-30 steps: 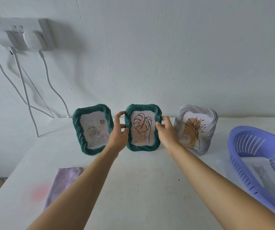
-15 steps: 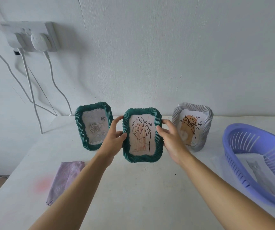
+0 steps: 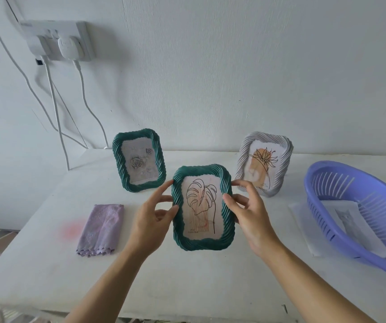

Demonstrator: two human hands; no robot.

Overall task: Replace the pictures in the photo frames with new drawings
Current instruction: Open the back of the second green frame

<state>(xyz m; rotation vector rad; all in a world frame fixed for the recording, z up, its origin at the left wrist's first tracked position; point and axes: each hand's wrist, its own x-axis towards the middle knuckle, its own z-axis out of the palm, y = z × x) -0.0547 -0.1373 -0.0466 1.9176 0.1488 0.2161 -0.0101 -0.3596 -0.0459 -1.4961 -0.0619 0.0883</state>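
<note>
I hold a green ribbed photo frame (image 3: pixel 202 207) with a line drawing of a leaf, lifted above the white table (image 3: pixel 187 280). My left hand (image 3: pixel 151 220) grips its left edge, thumb on the front. My right hand (image 3: pixel 249 212) grips its right edge the same way. A second green frame (image 3: pixel 138 160) with a rose picture stands at the back left. A grey-white frame (image 3: pixel 264 163) with an orange flower drawing stands at the back right.
A folded lilac cloth (image 3: pixel 101 229) lies on the table at the left. A purple plastic basket (image 3: pixel 359 215) with sheets of paper inside sits at the right, on another sheet. Wall socket (image 3: pixel 56 41) with white cables hangs at upper left.
Both hands lifted the leaf frame from its place between the other two frames and brought it toward me, above the table's middle.
</note>
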